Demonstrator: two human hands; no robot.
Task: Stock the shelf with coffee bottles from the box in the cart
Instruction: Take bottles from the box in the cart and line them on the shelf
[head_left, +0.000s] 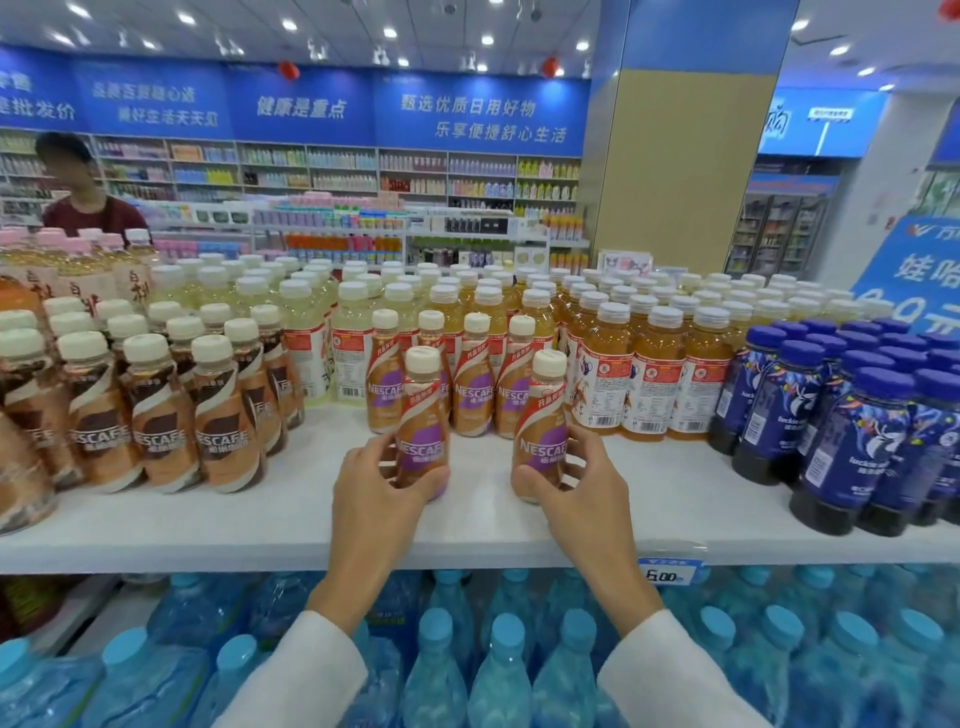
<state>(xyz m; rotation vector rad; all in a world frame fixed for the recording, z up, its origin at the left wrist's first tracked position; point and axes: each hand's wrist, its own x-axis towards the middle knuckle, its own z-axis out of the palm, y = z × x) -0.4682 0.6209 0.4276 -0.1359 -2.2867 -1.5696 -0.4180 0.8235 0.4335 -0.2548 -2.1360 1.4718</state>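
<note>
White sleeves lead to two hands on the white shelf. Left hand grasps one purple-labelled coffee bottle; right hand grasps another coffee bottle, both upright with their bases on the shelf. Just behind them stands a row of four matching bottles. Brown-labelled coffee bottles stand to the left, orange tea bottles and dark blue-capped bottles to the right. Blue water bottles fill the level below.
</note>
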